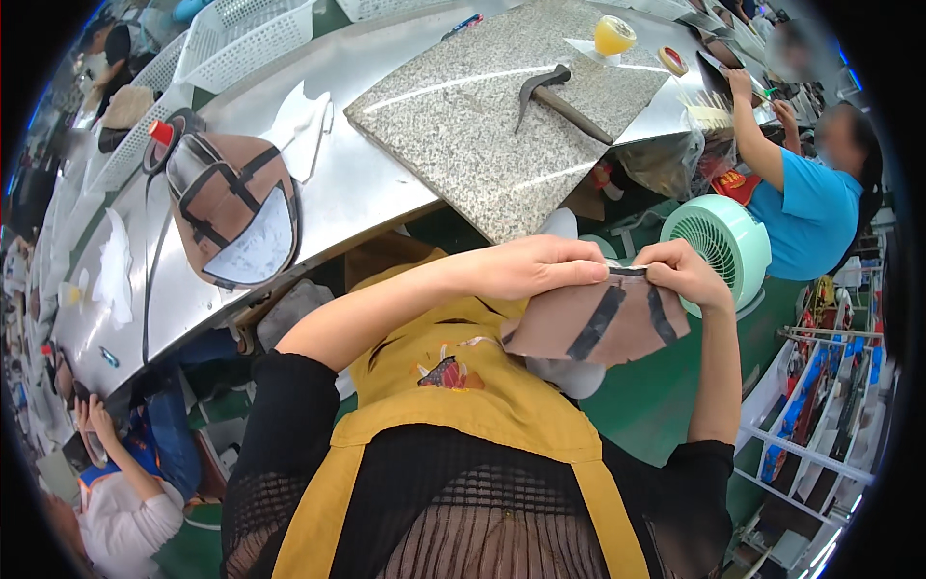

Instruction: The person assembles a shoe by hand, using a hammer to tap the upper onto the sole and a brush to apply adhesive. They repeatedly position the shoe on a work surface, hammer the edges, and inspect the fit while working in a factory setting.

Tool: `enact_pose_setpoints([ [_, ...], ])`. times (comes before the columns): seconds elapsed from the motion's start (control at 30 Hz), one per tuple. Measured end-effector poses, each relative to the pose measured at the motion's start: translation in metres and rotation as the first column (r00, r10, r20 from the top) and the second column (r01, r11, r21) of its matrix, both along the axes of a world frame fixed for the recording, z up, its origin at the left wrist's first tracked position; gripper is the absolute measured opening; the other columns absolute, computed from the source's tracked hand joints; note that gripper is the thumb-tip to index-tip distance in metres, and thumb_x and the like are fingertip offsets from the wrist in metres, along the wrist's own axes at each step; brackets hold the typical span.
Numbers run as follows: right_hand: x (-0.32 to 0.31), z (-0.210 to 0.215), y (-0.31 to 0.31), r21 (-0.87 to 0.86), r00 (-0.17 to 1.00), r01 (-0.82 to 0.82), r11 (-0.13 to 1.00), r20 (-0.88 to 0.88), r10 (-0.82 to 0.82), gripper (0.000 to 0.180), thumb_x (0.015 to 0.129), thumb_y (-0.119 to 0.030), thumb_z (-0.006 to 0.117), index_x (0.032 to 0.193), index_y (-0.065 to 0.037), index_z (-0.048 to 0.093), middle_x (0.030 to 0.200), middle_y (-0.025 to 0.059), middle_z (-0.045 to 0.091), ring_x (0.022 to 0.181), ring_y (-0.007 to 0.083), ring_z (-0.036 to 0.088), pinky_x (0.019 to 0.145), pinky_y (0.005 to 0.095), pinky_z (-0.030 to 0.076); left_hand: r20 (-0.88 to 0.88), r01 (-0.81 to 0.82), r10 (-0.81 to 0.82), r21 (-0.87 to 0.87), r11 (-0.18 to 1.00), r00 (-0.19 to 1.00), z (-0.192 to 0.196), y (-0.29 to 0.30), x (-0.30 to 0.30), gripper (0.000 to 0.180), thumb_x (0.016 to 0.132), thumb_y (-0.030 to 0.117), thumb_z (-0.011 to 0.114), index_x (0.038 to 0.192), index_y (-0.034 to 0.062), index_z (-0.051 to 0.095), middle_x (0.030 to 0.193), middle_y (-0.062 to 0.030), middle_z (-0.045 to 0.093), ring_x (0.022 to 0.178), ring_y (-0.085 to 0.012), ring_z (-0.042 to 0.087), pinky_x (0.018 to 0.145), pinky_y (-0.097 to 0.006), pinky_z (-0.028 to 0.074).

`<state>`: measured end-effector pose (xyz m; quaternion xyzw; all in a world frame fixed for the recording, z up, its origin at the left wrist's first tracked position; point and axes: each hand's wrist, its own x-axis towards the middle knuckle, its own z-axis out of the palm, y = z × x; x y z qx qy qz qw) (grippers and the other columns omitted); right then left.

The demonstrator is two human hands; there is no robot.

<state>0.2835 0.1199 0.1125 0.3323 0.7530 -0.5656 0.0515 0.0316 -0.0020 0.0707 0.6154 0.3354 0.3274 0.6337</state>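
Above my lap I hold a brown sheet piece (632,330) with black strips across it, perhaps leather or fabric. The fingers of my left hand (542,267) are closed on its upper edge, the thumb lying along it. My right hand (687,272) pinches the same edge farther right, close to the left fingertips. A short black and white band shows along the edge between the two hands. The rest of the piece hangs below them, in front of my yellow apron (473,386).
On the metal table (376,207) are a granite slab (453,106) with a hammer (569,111), a jar of yellow stuff (613,37), and similar brown pieces (231,169) at left. A green fan (719,249) stands at right. A person in blue (810,207) works beyond it.
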Motion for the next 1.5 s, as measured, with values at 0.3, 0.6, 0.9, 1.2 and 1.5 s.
enact_pose_setpoints([
  [0.3, -0.079, -0.068, -0.005, 0.314, 0.969, -0.183, 0.932, -0.100, 0.224, 0.021, 0.084, -0.021, 0.065, 0.084, 0.000, 0.061, 0.078, 0.0031, 0.059, 0.077, 0.0130, 0.055, 0.071, 0.0269, 0.043, -0.325, -0.252, 0.361, 0.332, 0.909, 0.874, -0.053, -0.036, -0.033, 0.026, 0.092, 0.029, 0.055, 0.099, 0.0042, 0.060, 0.081, -0.0142, 0.059, 0.077, -0.0306, 0.059, 0.069, -0.038, 0.045],
  [0.6, -0.081, -0.103, -0.022, 0.169, 0.969, -0.095, 0.981, -0.210, 0.131, 0.019, 0.082, -0.018, 0.069, 0.089, -0.001, 0.064, 0.075, 0.0028, 0.062, 0.072, 0.0106, 0.056, 0.067, 0.0263, 0.044, -0.503, -0.166, 0.361, 0.391, 0.906, 0.785, -0.074, -0.039, -0.057, 0.021, 0.089, 0.024, 0.059, 0.095, 0.0045, 0.064, 0.081, -0.0106, 0.063, 0.075, -0.0252, 0.062, 0.068, -0.032, 0.048],
  [0.9, -0.082, -0.093, 0.012, 0.159, 0.951, 0.240, 0.958, -0.236, -0.199, 0.021, 0.081, -0.020, 0.070, 0.088, -0.001, 0.064, 0.081, 0.0019, 0.064, 0.078, 0.0076, 0.056, 0.071, 0.0238, 0.044, -0.564, -0.328, 0.666, 0.589, 0.739, 0.488, -0.053, 0.009, -0.040, 0.015, 0.084, 0.022, 0.063, 0.094, 0.0111, 0.067, 0.082, -0.0070, 0.061, 0.081, -0.0256, 0.059, 0.069, -0.037, 0.048],
  [1.2, -0.093, -0.085, 0.011, 0.401, 0.968, 0.221, 0.889, -0.203, -0.149, 0.016, 0.076, -0.022, 0.072, 0.083, -0.008, 0.067, 0.090, 0.0041, 0.058, 0.084, 0.0189, 0.056, 0.076, 0.0300, 0.045, -0.495, -0.370, 0.661, 0.564, 0.738, 0.564, -0.060, 0.028, -0.023, 0.013, 0.082, 0.017, 0.063, 0.093, 0.0103, 0.067, 0.082, -0.0048, 0.059, 0.079, -0.0242, 0.060, 0.066, -0.035, 0.049],
  [1.5, -0.132, -0.081, 0.096, 0.945, 0.983, 0.168, 0.282, -0.182, 0.022, 0.034, 0.082, -0.030, 0.067, 0.107, -0.007, 0.060, 0.108, 0.0073, 0.058, 0.102, 0.0287, 0.056, 0.086, 0.0400, 0.045, -0.355, -0.301, 0.728, 0.739, 0.603, 0.587, -0.074, 0.030, -0.026, 0.014, 0.075, 0.006, 0.064, 0.089, 0.0090, 0.065, 0.077, -0.0028, 0.055, 0.071, -0.0208, 0.058, 0.058, -0.032, 0.048],
])
